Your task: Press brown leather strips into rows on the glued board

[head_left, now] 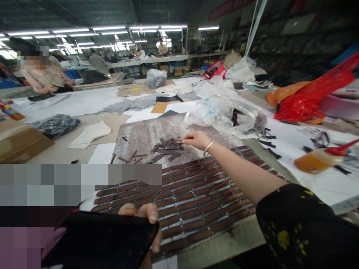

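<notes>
My right hand (196, 139) reaches forward over a grey board (146, 134) and pinches a small dark strip at the edge of a loose pile of brown strips (167, 148). A silver bracelet sits on that wrist. My left hand (150, 220) holds a black phone (103, 241) low at the near edge, fingers curled over its top. Between the hands lies a sheet covered in rows of brown strips (193, 194).
A clear plastic bag (227, 114) with dark pieces lies behind the board. An orange glue bottle with a red nozzle (319, 158) lies at right, red bags (311, 97) beyond. A cardboard box (19, 140) sits at left. A person (45, 76) works far left.
</notes>
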`<state>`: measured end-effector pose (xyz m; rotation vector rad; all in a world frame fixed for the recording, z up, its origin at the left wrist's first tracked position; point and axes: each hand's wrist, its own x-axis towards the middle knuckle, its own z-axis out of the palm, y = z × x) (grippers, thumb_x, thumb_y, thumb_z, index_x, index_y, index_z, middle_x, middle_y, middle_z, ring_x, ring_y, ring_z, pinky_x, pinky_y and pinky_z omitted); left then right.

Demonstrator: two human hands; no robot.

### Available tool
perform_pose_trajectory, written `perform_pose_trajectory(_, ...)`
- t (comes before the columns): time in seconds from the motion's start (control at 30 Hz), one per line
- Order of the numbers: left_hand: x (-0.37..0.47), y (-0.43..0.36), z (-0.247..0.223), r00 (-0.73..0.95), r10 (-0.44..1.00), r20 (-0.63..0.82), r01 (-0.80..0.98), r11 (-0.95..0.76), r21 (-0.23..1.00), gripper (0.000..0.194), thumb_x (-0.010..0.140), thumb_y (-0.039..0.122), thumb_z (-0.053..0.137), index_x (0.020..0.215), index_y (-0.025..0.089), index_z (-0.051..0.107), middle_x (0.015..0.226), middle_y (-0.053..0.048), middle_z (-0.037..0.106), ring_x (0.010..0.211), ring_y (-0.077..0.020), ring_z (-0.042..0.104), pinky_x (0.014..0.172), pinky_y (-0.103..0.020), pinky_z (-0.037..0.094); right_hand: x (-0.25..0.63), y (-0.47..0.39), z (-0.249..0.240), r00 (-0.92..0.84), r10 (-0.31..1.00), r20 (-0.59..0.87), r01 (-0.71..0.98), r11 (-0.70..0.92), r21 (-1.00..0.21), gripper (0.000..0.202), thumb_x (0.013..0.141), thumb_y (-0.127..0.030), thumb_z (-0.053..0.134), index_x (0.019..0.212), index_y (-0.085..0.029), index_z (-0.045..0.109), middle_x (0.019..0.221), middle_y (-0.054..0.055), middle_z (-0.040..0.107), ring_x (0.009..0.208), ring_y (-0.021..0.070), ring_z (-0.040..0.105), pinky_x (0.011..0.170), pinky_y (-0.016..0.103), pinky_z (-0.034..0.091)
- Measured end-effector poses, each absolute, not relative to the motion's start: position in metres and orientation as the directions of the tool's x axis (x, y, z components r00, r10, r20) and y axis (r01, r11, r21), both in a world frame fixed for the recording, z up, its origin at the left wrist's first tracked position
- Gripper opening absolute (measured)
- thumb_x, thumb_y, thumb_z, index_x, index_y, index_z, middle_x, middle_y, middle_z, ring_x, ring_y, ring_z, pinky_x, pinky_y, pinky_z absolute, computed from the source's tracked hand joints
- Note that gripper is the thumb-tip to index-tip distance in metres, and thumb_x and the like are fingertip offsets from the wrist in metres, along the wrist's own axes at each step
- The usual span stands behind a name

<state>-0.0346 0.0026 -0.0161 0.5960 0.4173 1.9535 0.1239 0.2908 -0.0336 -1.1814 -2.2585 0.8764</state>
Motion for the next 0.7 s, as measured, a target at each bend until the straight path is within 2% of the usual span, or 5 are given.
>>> perform_pose_trajectory(0.1, -0.031, 0.001, -0.015, -0.389, 0.891, 0.232, -0.722, -0.452, 0.524, 0.038, 0.060, 0.059, 0.071, 0.091, 0.038, 0.063, 0.090, 0.001, 0.059, 0.070, -0.0129, 0.054, 0.038, -0.012, 0.042, 0.134, 0.290, -0.035, -0.559, 0.829, 0.000, 0.674, 0.454, -0.582, 0.027, 0.084, -0.035, 0.050, 0.081, -0.017, 0.070, 0.065, -0.003, 0.063, 0.062, 0.0100, 0.053, 0.056, 0.019, 0.036)
perform_pose_trajectory(0.2, -0.026, -0.002, -0.013, -0.404, 0.892, 0.203, -0.705, -0.445, 0.552, 0.038, 0.062, 0.053, 0.073, 0.095, 0.038, 0.062, 0.091, 0.000, 0.060, 0.072, -0.0136, 0.055, 0.041, -0.013, 0.045, 0.136, 0.290, -0.040, -0.547, 0.837, -0.015, 0.754, 0.485, -0.443, 0.024, 0.084, -0.029, 0.050, 0.076, -0.018, 0.070, 0.069, -0.001, 0.065, 0.066, 0.0112, 0.055, 0.059, 0.020, 0.036)
perform_pose_trajectory(0.43, -0.030, -0.002, -0.014, -0.388, 0.904, 0.181, -0.750, -0.424, 0.508, 0.033, 0.065, 0.051, 0.071, 0.092, 0.036, 0.062, 0.090, 0.000, 0.059, 0.070, -0.0132, 0.055, 0.043, -0.015, 0.048, 0.133, 0.296, -0.040, -0.543, 0.838, 0.057, 0.773, 0.526, -0.355, 0.019, 0.084, -0.027, 0.052, 0.084, -0.019, 0.070, 0.089, 0.003, 0.068, 0.083, 0.0152, 0.057, 0.072, 0.022, 0.038)
perform_pose_trajectory(0.57, -0.036, 0.004, -0.013, -0.305, 0.938, 0.163, -0.794, -0.345, 0.501, 0.031, 0.065, 0.051, 0.071, 0.090, 0.034, 0.063, 0.086, 0.000, 0.059, 0.066, -0.0122, 0.055, 0.041, -0.014, 0.048, 0.149, 0.292, -0.026, -0.532, 0.843, 0.081, 0.722, 0.501, -0.476, 0.021, 0.085, -0.028, 0.050, 0.081, -0.017, 0.067, 0.077, 0.001, 0.066, 0.071, 0.0124, 0.056, 0.065, 0.021, 0.037)
perform_pose_trajectory(0.7, -0.027, 0.004, -0.003, -0.288, 0.950, 0.124, -0.787, -0.308, 0.535, 0.020, 0.071, 0.045, 0.068, 0.088, 0.034, 0.064, 0.080, 0.001, 0.059, 0.061, -0.0107, 0.053, 0.038, -0.012, 0.045, 0.180, 0.281, -0.020, -0.555, 0.830, -0.055, 0.647, 0.389, -0.655, 0.022, 0.080, -0.034, 0.053, 0.075, -0.016, 0.064, 0.063, -0.001, 0.059, 0.060, 0.0108, 0.051, 0.057, 0.021, 0.036)
